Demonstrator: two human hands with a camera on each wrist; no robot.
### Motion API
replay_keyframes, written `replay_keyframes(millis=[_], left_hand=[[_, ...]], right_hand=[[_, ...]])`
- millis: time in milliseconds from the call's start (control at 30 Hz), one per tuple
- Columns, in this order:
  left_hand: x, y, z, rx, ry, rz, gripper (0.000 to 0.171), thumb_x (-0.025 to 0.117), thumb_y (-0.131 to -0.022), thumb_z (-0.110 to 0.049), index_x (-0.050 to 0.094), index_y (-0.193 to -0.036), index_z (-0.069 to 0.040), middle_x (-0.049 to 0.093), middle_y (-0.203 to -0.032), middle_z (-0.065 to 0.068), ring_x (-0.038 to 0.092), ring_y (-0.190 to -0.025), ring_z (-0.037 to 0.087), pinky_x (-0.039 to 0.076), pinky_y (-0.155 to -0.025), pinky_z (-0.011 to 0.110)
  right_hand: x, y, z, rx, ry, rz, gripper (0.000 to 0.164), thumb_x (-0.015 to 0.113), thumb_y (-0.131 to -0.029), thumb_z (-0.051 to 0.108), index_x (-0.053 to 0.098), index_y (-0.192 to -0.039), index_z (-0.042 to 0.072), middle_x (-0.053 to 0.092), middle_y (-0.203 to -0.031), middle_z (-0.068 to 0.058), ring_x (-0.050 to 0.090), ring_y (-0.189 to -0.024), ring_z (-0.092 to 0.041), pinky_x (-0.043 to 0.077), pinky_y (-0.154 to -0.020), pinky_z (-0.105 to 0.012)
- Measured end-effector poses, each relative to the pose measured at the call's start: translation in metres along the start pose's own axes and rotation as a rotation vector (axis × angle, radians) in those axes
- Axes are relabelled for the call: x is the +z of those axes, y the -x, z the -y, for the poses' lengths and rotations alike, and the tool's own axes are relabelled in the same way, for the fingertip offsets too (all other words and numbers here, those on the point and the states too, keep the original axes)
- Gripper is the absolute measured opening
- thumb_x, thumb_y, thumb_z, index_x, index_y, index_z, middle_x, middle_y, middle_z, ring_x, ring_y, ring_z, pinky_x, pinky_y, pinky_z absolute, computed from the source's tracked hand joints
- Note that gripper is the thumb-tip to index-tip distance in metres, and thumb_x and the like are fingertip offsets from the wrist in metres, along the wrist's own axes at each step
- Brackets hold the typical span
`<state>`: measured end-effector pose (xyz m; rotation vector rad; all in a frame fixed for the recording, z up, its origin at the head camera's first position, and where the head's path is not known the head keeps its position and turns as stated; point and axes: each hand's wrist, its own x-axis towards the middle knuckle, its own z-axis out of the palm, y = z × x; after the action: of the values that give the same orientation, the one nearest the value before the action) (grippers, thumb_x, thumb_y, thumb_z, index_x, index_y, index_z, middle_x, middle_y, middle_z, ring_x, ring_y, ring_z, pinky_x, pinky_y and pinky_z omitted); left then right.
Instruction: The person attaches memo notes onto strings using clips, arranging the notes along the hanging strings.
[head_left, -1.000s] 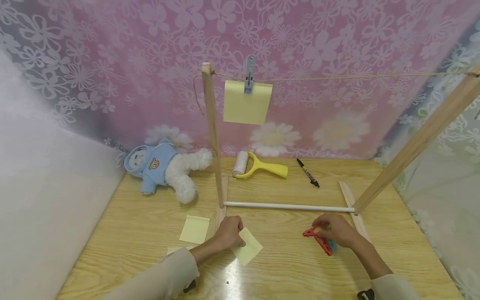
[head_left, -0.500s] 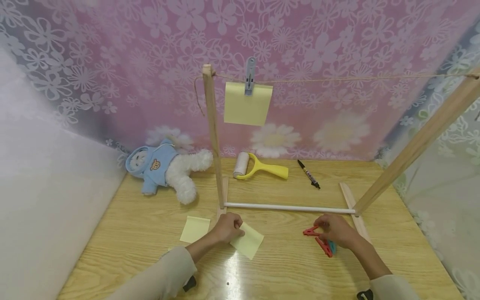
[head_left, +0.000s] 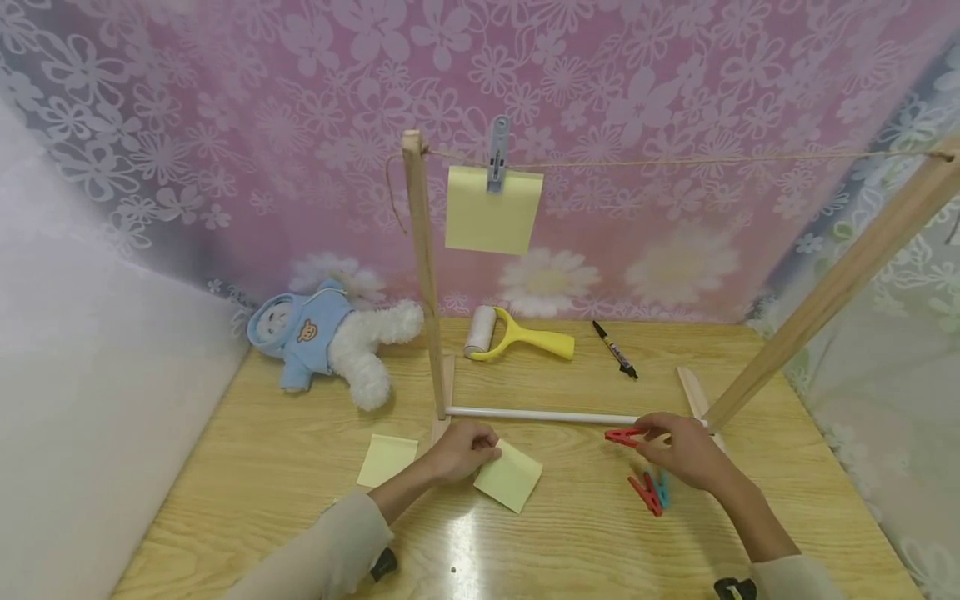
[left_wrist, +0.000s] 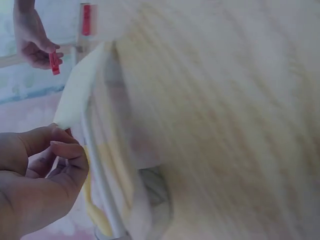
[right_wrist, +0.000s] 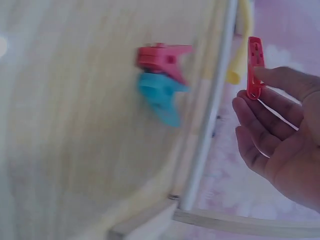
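Note:
My left hand (head_left: 461, 452) pinches a yellow sticky note (head_left: 510, 477) by one edge, above the table in front of the wooden frame; the left wrist view shows thumb and fingertips (left_wrist: 62, 132) at the paper's end. My right hand (head_left: 686, 450) holds a red clothespin (head_left: 624, 437) between thumb and fingers, its free end pointing left. Below that hand, a second red clothespin (head_left: 647, 494) and a blue clothespin (head_left: 660, 488) lie side by side on the table. Another yellow note (head_left: 493, 212) hangs from the string by a grey clothespin (head_left: 498, 154).
A string (head_left: 675, 160) spans two wooden posts (head_left: 424, 275), joined below by a white rod (head_left: 540, 414). A yellow note (head_left: 387, 460) lies left of my left hand. Behind are a plush toy in a blue hoodie (head_left: 318, 333), a yellow-handled lint roller (head_left: 525, 335) and a pen (head_left: 615, 350).
My right hand has lifted one red clothespin away from the other red one and the blue one, which stay on the table. My left hand has shifted slightly right with its note.

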<state>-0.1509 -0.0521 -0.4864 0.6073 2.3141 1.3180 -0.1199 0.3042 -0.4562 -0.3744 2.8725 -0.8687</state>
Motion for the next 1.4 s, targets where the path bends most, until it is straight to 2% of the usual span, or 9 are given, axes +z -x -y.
replay_keyframes(millis=[167, 400, 567, 633, 733, 833, 967, 1200, 1400], left_hand=[[-0.004, -0.005, -0.011, 0.061, 0.059, -0.009, 0.012, 0.059, -0.094, -0.012, 0.064, -0.097, -0.002, 0.061, -0.084, 0.004, 0.054, -0.069, 0.009, 0.049, -0.060, 0.018], [-0.010, -0.016, -0.034, 0.075, 0.171, -0.064, 0.016, 0.061, -0.093, -0.014, 0.064, -0.103, -0.001, 0.064, -0.087, 0.006, 0.061, -0.069, 0.019, 0.050, -0.055, 0.021], [-0.013, -0.027, -0.055, 0.110, 0.279, -0.106, 0.020, 0.062, -0.093, -0.017, 0.064, -0.104, -0.002, 0.066, -0.086, 0.009, 0.064, -0.067, 0.012, 0.057, -0.061, 0.035], [-0.014, -0.030, -0.063, 0.125, 0.327, -0.124, 0.020, 0.063, -0.092, -0.018, 0.063, -0.104, -0.002, 0.067, -0.086, 0.010, 0.065, -0.068, 0.010, 0.058, -0.064, 0.036], [-0.015, -0.033, -0.075, 0.149, 0.410, -0.148, 0.020, 0.063, -0.092, -0.017, 0.062, -0.104, -0.001, 0.067, -0.089, 0.013, 0.067, -0.070, 0.010, 0.059, -0.066, 0.034], [-0.015, -0.037, -0.085, 0.175, 0.490, -0.165, 0.020, 0.063, -0.092, -0.015, 0.061, -0.104, 0.001, 0.066, -0.092, 0.014, 0.067, -0.072, 0.010, 0.059, -0.068, 0.035], [-0.014, -0.040, -0.096, 0.220, 0.564, -0.194, 0.020, 0.063, -0.091, -0.013, 0.061, -0.103, 0.003, 0.066, -0.092, 0.015, 0.068, -0.072, 0.008, 0.059, -0.069, 0.033], [-0.015, -0.045, -0.116, 0.314, 0.691, -0.256, 0.021, 0.063, -0.091, -0.012, 0.059, -0.102, 0.005, 0.067, -0.088, 0.012, 0.069, -0.075, 0.010, 0.059, -0.072, 0.034], [-0.018, -0.049, -0.138, 0.402, 0.832, -0.333, 0.017, 0.064, -0.089, -0.004, 0.058, -0.098, 0.009, 0.069, -0.080, -0.002, 0.071, -0.074, 0.011, 0.060, -0.072, 0.034]], right_hand=[[-0.021, 0.001, 0.019, -0.046, 0.005, -0.077, 0.030, 0.067, -0.089, 0.020, 0.064, -0.114, 0.004, 0.068, -0.106, -0.009, 0.063, -0.093, -0.027, 0.055, -0.075, -0.040], [-0.059, 0.001, 0.058, -0.157, 0.072, -0.255, 0.030, 0.068, -0.089, 0.021, 0.064, -0.116, 0.008, 0.067, -0.107, -0.007, 0.062, -0.091, -0.025, 0.053, -0.075, -0.029], [-0.088, -0.002, 0.091, -0.193, 0.015, -0.344, 0.037, 0.071, -0.086, 0.019, 0.062, -0.121, 0.009, 0.067, -0.110, -0.008, 0.057, -0.094, 0.000, 0.045, -0.078, -0.009], [-0.099, -0.003, 0.105, -0.213, -0.015, -0.370, 0.038, 0.071, -0.086, 0.016, 0.062, -0.122, 0.010, 0.065, -0.111, -0.002, 0.051, -0.095, 0.010, 0.041, -0.080, -0.004], [-0.115, -0.005, 0.122, -0.314, -0.046, -0.429, 0.039, 0.073, -0.081, 0.005, 0.063, -0.119, 0.009, 0.063, -0.108, 0.011, 0.051, -0.095, 0.013, 0.041, -0.082, -0.003], [-0.129, -0.008, 0.136, -0.440, -0.091, -0.470, 0.043, 0.073, -0.075, -0.008, 0.064, -0.115, 0.005, 0.062, -0.105, 0.018, 0.056, -0.095, 0.008, 0.043, -0.083, -0.005], [-0.144, -0.012, 0.151, -0.567, -0.215, -0.476, 0.046, 0.071, -0.070, -0.019, 0.063, -0.113, -0.005, 0.065, -0.103, 0.010, 0.060, -0.093, -0.001, 0.047, -0.083, -0.010], [-0.164, -0.020, 0.180, -0.685, -0.544, -0.500, 0.039, 0.069, -0.070, -0.021, 0.060, -0.108, -0.018, 0.069, -0.098, -0.006, 0.063, -0.089, -0.014, 0.048, -0.080, -0.020], [-0.185, -0.027, 0.204, -0.742, -0.602, -0.535, 0.036, 0.068, -0.071, -0.020, 0.060, -0.106, -0.021, 0.070, -0.095, -0.009, 0.063, -0.080, -0.015, 0.051, -0.073, -0.018]])
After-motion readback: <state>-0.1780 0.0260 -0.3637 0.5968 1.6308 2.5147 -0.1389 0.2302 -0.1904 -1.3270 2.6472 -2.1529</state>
